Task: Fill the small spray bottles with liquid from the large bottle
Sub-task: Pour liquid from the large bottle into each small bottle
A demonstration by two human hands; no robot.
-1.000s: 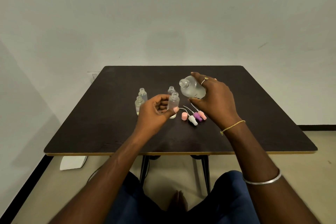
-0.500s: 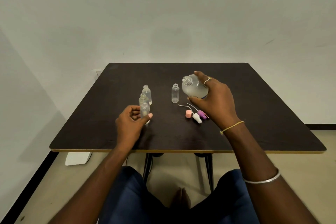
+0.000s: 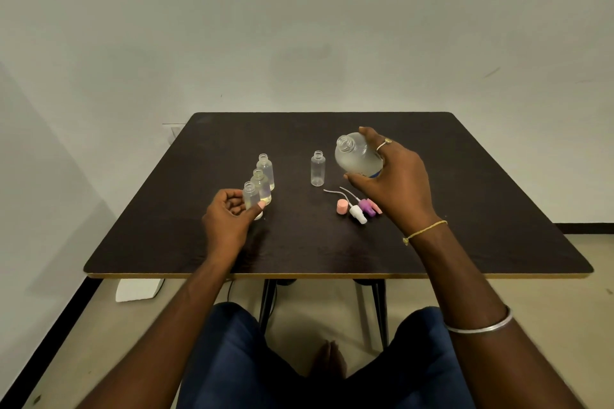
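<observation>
Nearest, the left hand [image 3: 229,222] pinched a small bottle [image 3: 251,199] between thumb and curled fingers, on the left part of the desk [image 3: 465,209]. Two other small bottles [image 3: 261,186] stood just behind it in a row. Such a bottle seemed light, of thin clear plastic and easy to tip, so a hold low on its body would be best. Whether its base touched the desk could not be told, because the thumb covered it.

More to the right lay the spray heads [image 3: 358,212], one partly behind the right hand [image 3: 395,183]. This hand gripped the large bottle [image 3: 355,158] round its body, tilted and uncapped, above the desk. It looked heavier and smooth, perhaps slippery. Its label was mostly covered.

Beside it stood a fourth small bottle [image 3: 318,168], upright and open. The liquid levels were hard to read.
</observation>
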